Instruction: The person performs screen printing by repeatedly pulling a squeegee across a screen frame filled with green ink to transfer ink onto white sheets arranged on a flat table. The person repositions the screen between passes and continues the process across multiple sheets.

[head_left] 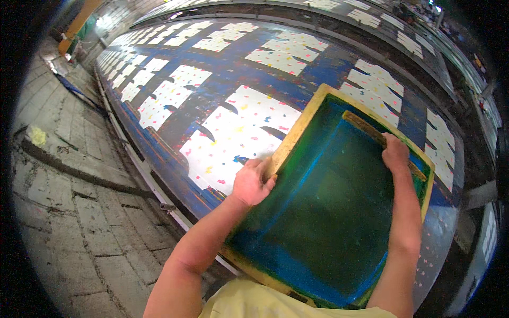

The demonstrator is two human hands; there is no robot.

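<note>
A large wooden-framed printing screen (323, 212) with dark green mesh and blue ink along its edges lies tilted over the near end of a long table. My left hand (254, 181) grips the left side rail of its frame, fingers wrapped over the wood. Inside the frame, near the far rail, rests a long wooden squeegee (366, 129). My right hand (395, 152) is closed around the squeegee's handle. White fabric pieces (254, 114) with pink, yellow and blue specks lie flat beside the frame; the screen covers what is beneath it.
The blue, ink-stained table (212, 87) stretches away to the far left with several rows of speckled fabric pieces. A metal rail (154, 185) runs along its left edge. A brick floor (101, 233) lies to the left. Another long table (392, 32) stands beyond on the right.
</note>
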